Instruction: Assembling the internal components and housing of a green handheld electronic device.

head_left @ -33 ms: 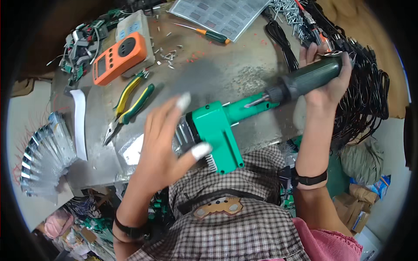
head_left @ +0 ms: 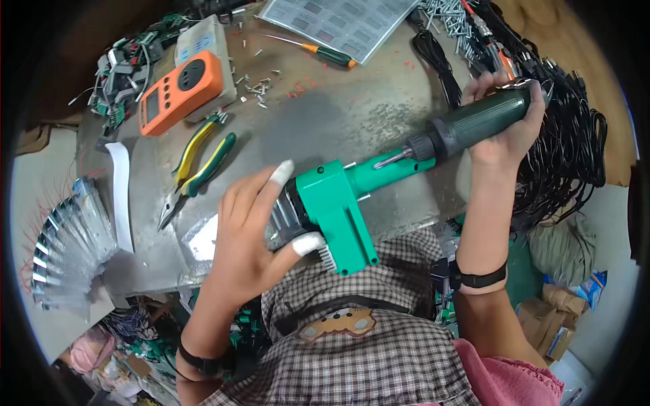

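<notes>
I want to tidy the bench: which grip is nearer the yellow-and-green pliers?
Left. The left grip is below and right of the pliers, by the green casing; the right grip is much farther right, around the dark power screwdriver.

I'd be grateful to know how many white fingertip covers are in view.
2: one white cover tips the left hand's index finger, and a second cover tips its thumb, beside the green housing. Some other fingertips are hidden, so there may be more.

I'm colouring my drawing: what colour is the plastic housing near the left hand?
The plastic housing is bright green, best seen in the head view.
</notes>
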Demonstrator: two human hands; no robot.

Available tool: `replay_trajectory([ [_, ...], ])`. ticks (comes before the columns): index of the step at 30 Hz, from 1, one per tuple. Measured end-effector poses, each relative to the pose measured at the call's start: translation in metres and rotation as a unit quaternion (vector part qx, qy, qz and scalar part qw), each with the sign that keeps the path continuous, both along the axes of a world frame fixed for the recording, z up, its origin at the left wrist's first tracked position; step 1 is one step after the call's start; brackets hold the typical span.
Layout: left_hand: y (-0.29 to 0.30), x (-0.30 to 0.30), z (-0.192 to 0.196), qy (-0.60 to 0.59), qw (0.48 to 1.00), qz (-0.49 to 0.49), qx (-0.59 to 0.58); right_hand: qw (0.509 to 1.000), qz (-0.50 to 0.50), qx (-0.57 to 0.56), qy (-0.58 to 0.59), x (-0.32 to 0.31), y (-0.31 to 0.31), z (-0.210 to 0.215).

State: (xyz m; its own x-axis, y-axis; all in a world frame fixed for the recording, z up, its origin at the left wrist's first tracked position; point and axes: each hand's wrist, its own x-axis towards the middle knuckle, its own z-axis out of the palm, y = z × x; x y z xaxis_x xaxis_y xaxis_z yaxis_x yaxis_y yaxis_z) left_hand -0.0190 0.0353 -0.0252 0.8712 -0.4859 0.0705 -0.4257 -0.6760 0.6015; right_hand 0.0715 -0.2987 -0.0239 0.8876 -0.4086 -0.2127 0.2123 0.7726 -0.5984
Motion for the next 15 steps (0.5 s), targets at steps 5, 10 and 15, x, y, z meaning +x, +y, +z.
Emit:
replay_trajectory([
  [5,0.008,-0.004,-0.014,-0.014,0.998,0.034,-0.051,0.974,0.135,0.144,-0.11,0.006,-0.002,-0.021],
  [10,0.008,0.0,-0.018,-0.024,0.996,0.044,-0.077,0.974,0.146,0.146,-0.092,0.004,0.008,-0.021],
  [15,0.005,0.005,-0.016,-0.018,0.995,0.047,-0.084,0.961,0.171,0.189,-0.109,0.004,0.018,-0.023],
])
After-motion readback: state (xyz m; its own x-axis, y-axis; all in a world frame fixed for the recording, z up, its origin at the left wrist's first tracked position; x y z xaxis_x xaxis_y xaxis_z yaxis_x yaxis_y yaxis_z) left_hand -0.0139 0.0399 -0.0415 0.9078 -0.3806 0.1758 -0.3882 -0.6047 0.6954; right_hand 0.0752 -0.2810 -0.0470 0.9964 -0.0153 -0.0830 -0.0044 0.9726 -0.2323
